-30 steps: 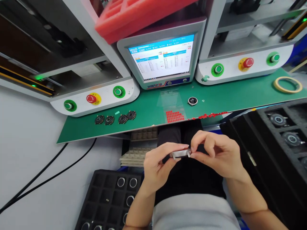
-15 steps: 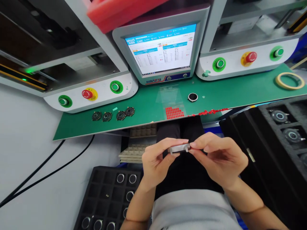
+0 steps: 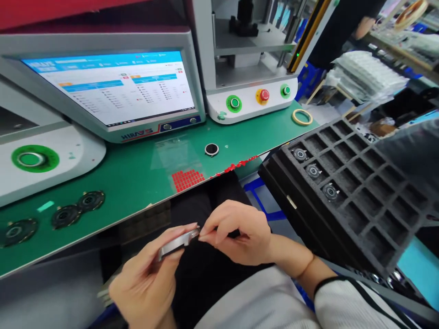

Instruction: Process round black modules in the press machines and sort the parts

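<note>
My left hand (image 3: 151, 274) grips a silver watch case (image 3: 176, 244) edge-on between thumb and fingers, above my lap. One end of the case is tilted up toward my right hand (image 3: 236, 233), whose thumb and fingers are pinched together at the lug there. Anything small between those fingertips is hidden. On the green bench beyond lies a round watch (image 3: 211, 149) with a dark face and a pale rim. To its left, a clear sheet carries rows of small red pieces (image 3: 188, 180).
Several black watch back parts (image 3: 91, 200) lie along the bench's left side. A black foam tray (image 3: 363, 192) at right holds three watch bodies in its compartments. Behind the bench stand a screen (image 3: 116, 91) and a press with green and red buttons (image 3: 264, 95). A tape roll (image 3: 302, 117) lies at the bench's right end.
My view has swung to the right, bringing more of the foam tray into sight. The watch case stays in my left hand and now slants more, with my right fingers still at its end.
</note>
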Demonstrator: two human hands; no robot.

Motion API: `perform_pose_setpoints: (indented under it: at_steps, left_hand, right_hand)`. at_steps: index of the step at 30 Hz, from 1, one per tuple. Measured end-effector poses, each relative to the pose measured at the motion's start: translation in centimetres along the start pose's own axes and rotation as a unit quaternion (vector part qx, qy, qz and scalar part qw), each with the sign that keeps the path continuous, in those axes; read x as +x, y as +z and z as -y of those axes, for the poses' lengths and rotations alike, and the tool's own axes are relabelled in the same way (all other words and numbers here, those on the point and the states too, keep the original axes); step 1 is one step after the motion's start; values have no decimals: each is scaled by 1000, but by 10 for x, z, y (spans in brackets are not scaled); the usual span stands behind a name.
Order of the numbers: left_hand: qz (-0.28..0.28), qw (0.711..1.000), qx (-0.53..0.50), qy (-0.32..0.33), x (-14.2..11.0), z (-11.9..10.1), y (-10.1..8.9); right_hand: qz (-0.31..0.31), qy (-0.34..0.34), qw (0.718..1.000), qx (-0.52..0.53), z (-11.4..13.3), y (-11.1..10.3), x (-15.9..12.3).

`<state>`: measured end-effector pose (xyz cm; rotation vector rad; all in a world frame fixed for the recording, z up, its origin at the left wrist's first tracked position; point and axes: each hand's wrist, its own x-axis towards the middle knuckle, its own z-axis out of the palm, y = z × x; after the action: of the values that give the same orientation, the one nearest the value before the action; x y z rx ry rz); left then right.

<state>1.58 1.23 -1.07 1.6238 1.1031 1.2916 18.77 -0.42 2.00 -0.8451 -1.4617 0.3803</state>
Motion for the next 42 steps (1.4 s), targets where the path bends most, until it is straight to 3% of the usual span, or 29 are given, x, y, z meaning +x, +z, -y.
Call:
perform_pose_setpoints:
  at_steps: [3,7,11,14,16,18,20,22,24,29,32,37,39,40,42]
  left_hand:
    - [-58,997,33,25,-2,-8,13]
    - [-104,989,78,72,-5,-15,25]
    - [-135,982,118,65,-5,-15,29]
    - [-243,967,78,13,6,-8,28]
    - [-313,949,39,-12,16,-1,26]
    - [-323,946,26,-15,23,5,24]
    - [-298,954,36,-7,26,8,23]
    - [-269,962,53,-1,25,9,24]
    - [-251,965,81,4,22,7,25]
    - [-217,968,118,37,22,0,24]
    - [-194,975,100,51,22,0,23]
    - [-156,987,41,-2,20,7,23]
    - [-148,988,-4,-40,22,13,24]
    - [-157,985,-34,-59,25,18,24]
    - [-187,971,-111,-100,34,30,23]
  right_hand:
    - [-16,-13,999,-29,0,1,-5]
    - [11,-22,999,-47,-3,2,-6]
    - [24,-12,998,-48,-1,3,-6]
    - [42,29,999,16,7,8,-11]
    - [43,117,986,107,11,13,-17]
    - [27,249,946,205,13,22,-23]
    - [20,366,885,288,12,31,-26]
    - [28,435,830,348,10,40,-26]
    - [28,467,799,377,7,46,-24]
    - [13,518,765,382,1,50,-20]
    - [21,559,720,410,-8,50,-21]
    - [83,608,674,412,-25,54,-32]
    - [136,605,678,395,-33,51,-30]
    - [151,594,698,371,-40,47,-27]
    - [140,544,784,263,-58,38,-13]
